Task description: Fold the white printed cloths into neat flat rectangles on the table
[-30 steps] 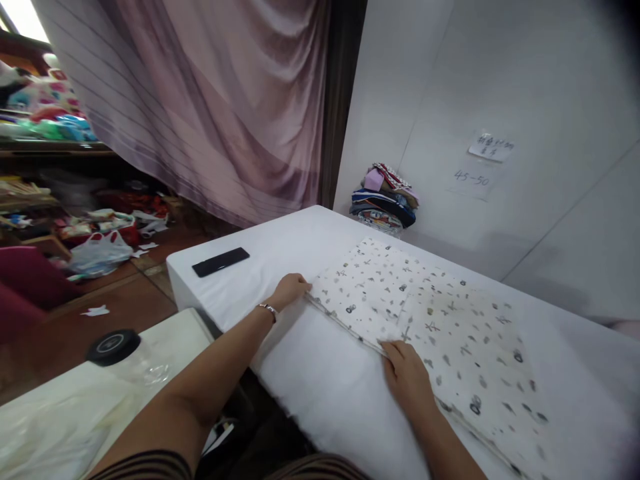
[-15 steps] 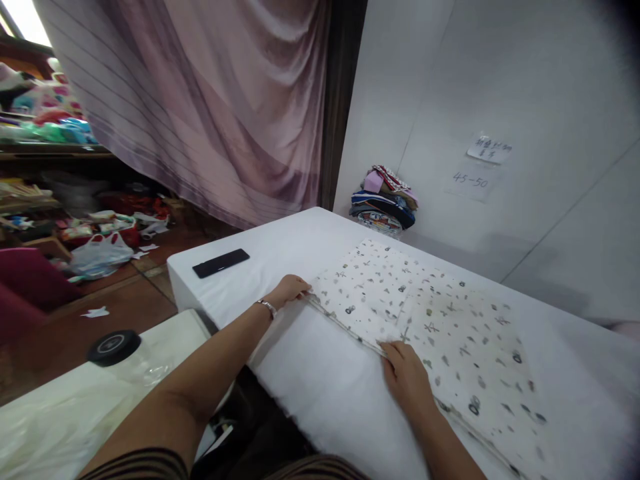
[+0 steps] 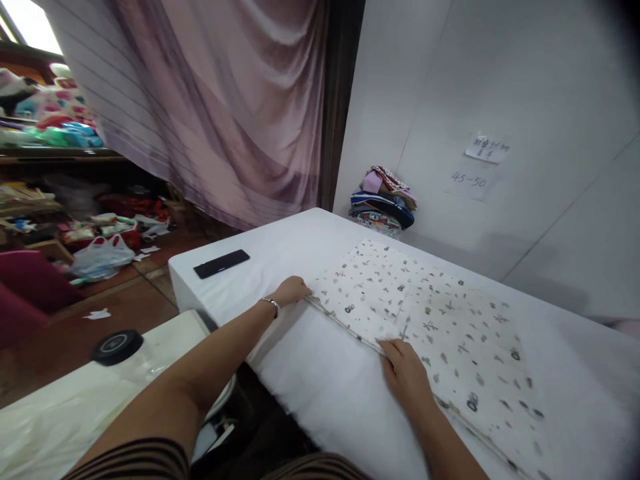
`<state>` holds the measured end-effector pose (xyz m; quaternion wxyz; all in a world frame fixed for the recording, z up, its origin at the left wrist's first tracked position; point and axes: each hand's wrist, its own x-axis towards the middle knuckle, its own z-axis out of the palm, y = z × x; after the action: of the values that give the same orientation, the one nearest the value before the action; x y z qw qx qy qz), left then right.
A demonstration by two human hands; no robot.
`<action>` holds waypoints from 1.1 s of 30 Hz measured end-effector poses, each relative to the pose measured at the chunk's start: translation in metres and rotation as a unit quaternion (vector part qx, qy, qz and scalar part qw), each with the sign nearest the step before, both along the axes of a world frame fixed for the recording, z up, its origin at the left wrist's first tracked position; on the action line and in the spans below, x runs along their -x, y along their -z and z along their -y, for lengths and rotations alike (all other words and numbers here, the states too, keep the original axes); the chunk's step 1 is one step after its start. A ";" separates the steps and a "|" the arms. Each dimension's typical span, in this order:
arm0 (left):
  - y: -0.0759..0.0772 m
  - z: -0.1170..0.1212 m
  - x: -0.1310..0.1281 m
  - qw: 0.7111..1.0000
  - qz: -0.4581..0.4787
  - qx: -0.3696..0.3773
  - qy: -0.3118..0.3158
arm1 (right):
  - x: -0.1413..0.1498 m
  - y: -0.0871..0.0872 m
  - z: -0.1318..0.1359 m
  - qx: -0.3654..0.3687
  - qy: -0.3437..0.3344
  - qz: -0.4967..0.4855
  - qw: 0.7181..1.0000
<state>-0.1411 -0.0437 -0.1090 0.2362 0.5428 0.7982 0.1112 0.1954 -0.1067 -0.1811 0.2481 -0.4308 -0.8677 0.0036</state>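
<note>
A white cloth (image 3: pixel 450 333) printed with small grey and green motifs lies spread and folded in layers on the white-covered table (image 3: pixel 320 373). At its near left corner, my left hand (image 3: pixel 293 291) pinches the edge between thumb and fingers. Further right along the same near edge, my right hand (image 3: pixel 404 363) grips the hem, its fingertips on top of the fabric. The edge runs fairly straight between both hands. Past my right wrist the hem continues toward the lower right, partly hidden by my forearm.
A black phone (image 3: pixel 221 263) lies at the table's left side. Folded clothes (image 3: pixel 383 200) are stacked by the wall at the back. Left of me stands a white surface (image 3: pixel 165 340) with a black-lidded container (image 3: pixel 117 347). A pink curtain (image 3: pixel 240 100) hangs behind; bags and scraps litter the floor.
Both hands keep their hold on the cloth's near edge, almost unmoved. The whole view has shifted very slightly; the cloth lies as before.
</note>
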 end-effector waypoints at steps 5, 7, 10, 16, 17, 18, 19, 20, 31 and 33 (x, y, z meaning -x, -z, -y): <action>-0.001 -0.004 -0.004 1.000 -0.009 0.002 0.009 | -0.001 0.000 0.000 -0.008 -0.005 0.001 1.000; -0.003 -0.007 -0.003 1.000 -0.003 0.010 0.010 | -0.001 0.000 0.000 -0.012 -0.003 -0.003 1.000; -0.007 -0.011 0.001 1.000 0.017 0.018 0.004 | -0.001 -0.002 0.001 -0.015 -0.003 -0.007 1.000; -0.004 -0.011 0.003 0.998 0.053 0.032 0.003 | -0.001 -0.002 0.000 -0.014 -0.010 -0.014 1.000; -0.002 -0.011 0.003 0.998 0.051 0.035 0.006 | -0.001 -0.002 0.000 -0.014 -0.010 -0.014 1.000; -0.001 -0.011 0.002 0.998 0.046 0.038 0.008 | -0.001 -0.002 0.000 -0.014 -0.009 -0.014 1.000; 0.001 -0.011 0.001 0.998 0.040 0.040 0.010 | -0.001 -0.002 -0.001 -0.012 -0.008 -0.011 1.000; 0.001 -0.012 0.001 0.998 0.034 0.043 0.013 | -0.001 -0.002 -0.001 -0.010 -0.007 -0.008 1.000; 0.002 -0.025 -0.001 0.995 -0.032 0.092 0.027 | 0.000 -0.008 0.002 -0.001 -0.008 -0.004 1.000; 0.003 -0.026 -0.003 0.995 -0.035 0.093 0.025 | 0.000 -0.008 0.002 -0.003 -0.005 -0.003 1.000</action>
<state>-0.1383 -0.0172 -0.1121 0.2599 0.5419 0.7992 0.0114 0.1950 -0.1090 -0.1728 0.2522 -0.4260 -0.8689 0.0039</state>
